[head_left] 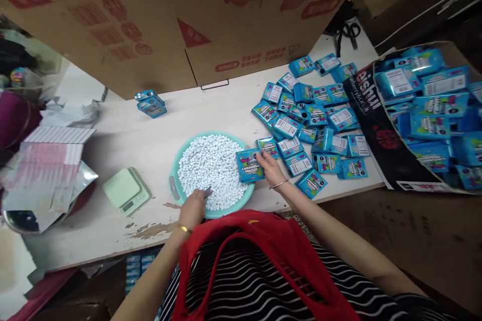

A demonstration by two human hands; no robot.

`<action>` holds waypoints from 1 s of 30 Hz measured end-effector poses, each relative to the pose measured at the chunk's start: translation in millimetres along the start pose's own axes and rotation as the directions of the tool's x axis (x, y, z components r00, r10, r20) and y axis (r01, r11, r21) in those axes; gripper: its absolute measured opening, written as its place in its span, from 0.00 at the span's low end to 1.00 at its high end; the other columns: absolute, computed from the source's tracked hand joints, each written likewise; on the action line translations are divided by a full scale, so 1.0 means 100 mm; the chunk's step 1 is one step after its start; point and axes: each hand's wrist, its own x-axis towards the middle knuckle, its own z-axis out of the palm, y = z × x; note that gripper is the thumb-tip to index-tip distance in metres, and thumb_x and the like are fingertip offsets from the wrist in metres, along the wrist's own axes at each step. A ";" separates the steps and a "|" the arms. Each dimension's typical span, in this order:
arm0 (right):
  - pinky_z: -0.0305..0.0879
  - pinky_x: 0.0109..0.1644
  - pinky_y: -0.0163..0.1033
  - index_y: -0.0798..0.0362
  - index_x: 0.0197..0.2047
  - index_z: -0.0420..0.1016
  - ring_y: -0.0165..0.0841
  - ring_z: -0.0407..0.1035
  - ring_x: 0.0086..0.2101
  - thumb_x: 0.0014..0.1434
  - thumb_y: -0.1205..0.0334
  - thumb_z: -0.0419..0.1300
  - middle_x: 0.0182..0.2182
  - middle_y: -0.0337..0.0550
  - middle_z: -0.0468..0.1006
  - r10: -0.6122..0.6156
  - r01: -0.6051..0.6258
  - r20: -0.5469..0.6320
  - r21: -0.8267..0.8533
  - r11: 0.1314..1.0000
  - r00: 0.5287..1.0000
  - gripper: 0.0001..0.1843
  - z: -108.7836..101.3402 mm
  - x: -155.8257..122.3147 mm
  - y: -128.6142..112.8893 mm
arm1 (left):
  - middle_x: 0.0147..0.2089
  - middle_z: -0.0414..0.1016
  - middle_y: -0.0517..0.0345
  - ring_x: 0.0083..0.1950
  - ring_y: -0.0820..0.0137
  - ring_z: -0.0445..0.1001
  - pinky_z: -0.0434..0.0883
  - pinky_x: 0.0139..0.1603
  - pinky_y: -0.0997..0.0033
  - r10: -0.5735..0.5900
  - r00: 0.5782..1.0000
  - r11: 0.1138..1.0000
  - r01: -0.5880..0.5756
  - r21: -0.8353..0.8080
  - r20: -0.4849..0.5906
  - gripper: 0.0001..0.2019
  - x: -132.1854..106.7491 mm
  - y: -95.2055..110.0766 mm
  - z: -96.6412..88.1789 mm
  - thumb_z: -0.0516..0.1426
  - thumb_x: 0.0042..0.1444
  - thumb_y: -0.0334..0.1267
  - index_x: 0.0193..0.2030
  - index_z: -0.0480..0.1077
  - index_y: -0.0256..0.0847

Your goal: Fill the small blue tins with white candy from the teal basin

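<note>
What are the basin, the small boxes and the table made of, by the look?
Basin: teal plastic, probably; smooth moulded rim with a handle. Small boxes: printed glossy card, apparently; sharp folded edges. Table: painted wood, it seems; cream coat chipped to brown near the front edge.

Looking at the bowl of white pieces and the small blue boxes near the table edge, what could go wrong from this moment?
1. The bowl sits near the table's front edge, heaped with white pieces; the left hand digging in may push some over the rim.
2. One blue box lies close to that edge beside the right hand; a wrist sweep might knock it off.
3. The box the right hand grips leans over the bowl and could tip.
</note>
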 end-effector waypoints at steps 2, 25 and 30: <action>0.72 0.46 0.44 0.50 0.44 0.71 0.38 0.73 0.41 0.47 0.39 0.64 0.36 0.39 0.79 -0.048 0.048 -0.009 -0.036 0.998 0.999 0.27 0.12 -0.04 0.10 | 0.46 0.71 0.48 0.46 0.64 0.72 0.68 0.46 0.65 0.014 0.998 1.000 -0.016 -0.022 -0.064 0.09 0.22 0.17 0.15 0.49 0.60 0.32 0.45 0.67 0.38; 0.66 0.55 0.48 0.49 0.54 0.68 0.39 0.67 0.48 0.60 0.59 0.59 0.47 0.49 0.72 -0.556 0.697 0.427 -0.516 0.499 0.713 0.18 0.13 -0.39 -0.22 | 0.37 0.72 0.57 0.34 0.72 0.70 0.69 0.37 0.71 0.447 0.846 0.859 -0.497 -0.127 -0.290 0.13 0.07 0.05 -0.95 0.52 0.61 0.41 0.51 0.66 0.40; 0.68 0.53 0.48 0.49 0.57 0.64 0.39 0.67 0.48 0.62 0.63 0.56 0.46 0.49 0.70 -0.551 0.782 0.557 -0.477 0.400 0.621 0.19 0.33 -0.43 -0.17 | 0.45 0.75 0.51 0.43 0.68 0.74 0.71 0.44 0.66 0.560 0.814 0.825 -0.565 0.018 -0.154 0.12 -0.01 0.26 -1.29 0.51 0.62 0.39 0.51 0.66 0.41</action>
